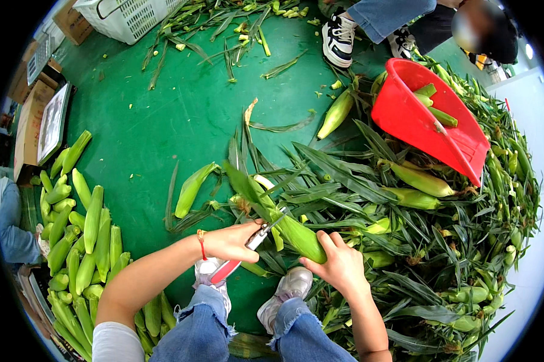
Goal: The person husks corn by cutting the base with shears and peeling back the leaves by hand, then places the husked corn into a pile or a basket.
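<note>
My left hand, with a red cord at its wrist, is closed round pruning shears with red-and-silver handles. Their blades lie against the husk of a green ear of corn, near its leafy end. My right hand grips that ear by its other end, fingers wrapped over the husk. The ear is tilted, its long leaves pointing up and to the left. Just beyond my left hand, another husked ear lies on the green floor. Whether the blades are closed on the stalk, I cannot tell.
A large heap of leafy corn fills the right side, with a red scoop on top. Trimmed ears are piled at left. A white crate and a person's sneaker are at the far side; another person's sleeve shows at left.
</note>
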`<state>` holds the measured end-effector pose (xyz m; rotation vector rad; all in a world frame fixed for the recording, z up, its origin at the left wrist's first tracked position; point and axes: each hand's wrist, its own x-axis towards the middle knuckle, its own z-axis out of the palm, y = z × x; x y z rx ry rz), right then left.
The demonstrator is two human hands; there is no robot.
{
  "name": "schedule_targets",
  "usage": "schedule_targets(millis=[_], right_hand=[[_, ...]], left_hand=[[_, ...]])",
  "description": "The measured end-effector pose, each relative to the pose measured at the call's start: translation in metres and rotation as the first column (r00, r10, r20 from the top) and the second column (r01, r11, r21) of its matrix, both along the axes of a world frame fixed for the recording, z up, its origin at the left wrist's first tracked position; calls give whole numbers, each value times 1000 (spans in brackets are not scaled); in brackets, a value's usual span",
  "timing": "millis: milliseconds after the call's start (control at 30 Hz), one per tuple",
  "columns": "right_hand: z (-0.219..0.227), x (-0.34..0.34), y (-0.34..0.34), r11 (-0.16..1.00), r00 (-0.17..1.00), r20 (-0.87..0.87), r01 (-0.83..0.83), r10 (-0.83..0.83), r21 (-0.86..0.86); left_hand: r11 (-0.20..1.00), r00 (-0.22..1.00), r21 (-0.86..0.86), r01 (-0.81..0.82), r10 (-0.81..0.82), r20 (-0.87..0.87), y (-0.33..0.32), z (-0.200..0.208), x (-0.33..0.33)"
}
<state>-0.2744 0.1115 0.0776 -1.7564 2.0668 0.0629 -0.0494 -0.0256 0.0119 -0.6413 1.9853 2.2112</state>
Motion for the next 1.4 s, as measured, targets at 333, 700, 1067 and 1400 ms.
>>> schedule_targets(millis=[333,700,1067,1400], right_hand=[[-18,-13,22,853,558,710,510,-430,116],[1,-14,-16,958,724,689,224,-40,-179],[-86,-286,26,977,862,-492,11,-118,-215],[16,-97,-51,418,127,970,908,-206,-30]], left_hand=[[816,889,-522,247,23,457,12,-34,15],[553,664,514,-656,746,45,49,2,46],[-479,-426,201,-855,868,257,86,17,372],[26,112,324,-946,962,249,55,4,275]])
